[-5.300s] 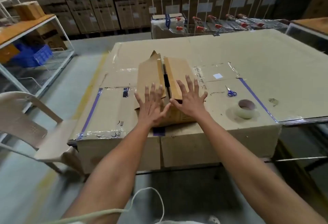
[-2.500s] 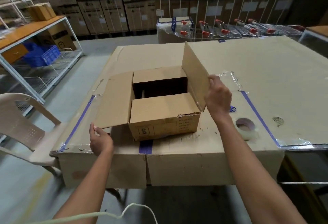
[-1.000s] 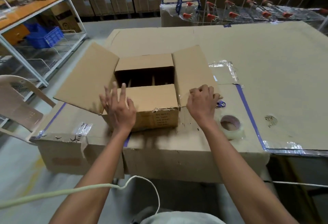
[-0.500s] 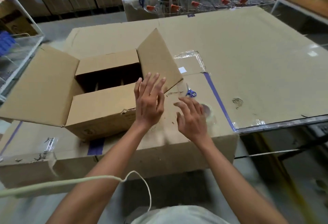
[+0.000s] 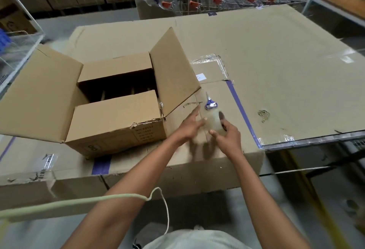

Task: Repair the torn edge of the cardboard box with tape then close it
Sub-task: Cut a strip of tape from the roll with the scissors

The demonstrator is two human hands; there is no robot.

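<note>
Cardboard covers the table (image 5: 276, 55), and on its left part sits the box (image 5: 110, 122), open, with its long left flap (image 5: 37, 94) lying outward and down, the right flap (image 5: 173, 71) tilted up and out, and the two short flaps folded partly inward over a dark interior. A ragged tear (image 5: 146, 122) runs along the near top edge of the box, close to its right corner. Just right of that corner the left hand (image 5: 189, 126) reaches toward the tape (image 5: 214, 122), fingers extended and loosely spread, tips at or against the roll; motion blur keeps me from telling whether they touch. The right hand (image 5: 227, 138) grips the roll from the near side, thumb and fingers curled around it. Scissors (image 5: 210, 103) with blue handles lie on the table just beyond the tape.
</note>
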